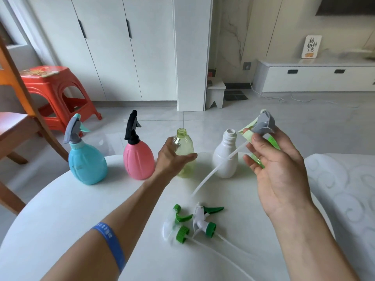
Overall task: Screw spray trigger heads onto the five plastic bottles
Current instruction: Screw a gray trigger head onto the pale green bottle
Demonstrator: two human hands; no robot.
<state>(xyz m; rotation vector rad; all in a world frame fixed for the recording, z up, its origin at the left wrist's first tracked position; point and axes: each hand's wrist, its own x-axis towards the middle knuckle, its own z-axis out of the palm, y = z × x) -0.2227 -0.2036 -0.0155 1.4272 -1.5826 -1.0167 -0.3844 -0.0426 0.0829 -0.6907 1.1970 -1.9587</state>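
On the white round table (60, 220) stand a blue bottle (87, 163) with a grey trigger head and a pink bottle (138, 161) with a black one. My left hand (172, 159) grips the open-necked yellow-green bottle (183, 138). Right of it stands a white bottle (226, 159), neck open. My right hand (276, 165) holds a grey and light-green trigger head (262, 124) above the table, its dip tube (215, 171) slanting down left. A green bottle (273, 141) is mostly hidden behind that hand. Two green-and-white trigger heads (194, 222) lie near me.
An orange plastic stool (58, 92) and a wooden chair (14, 126) stand on the floor at the left. White cabinets (113, 47) line the back wall. A patterned white cushion (345, 189) borders the table on the right.
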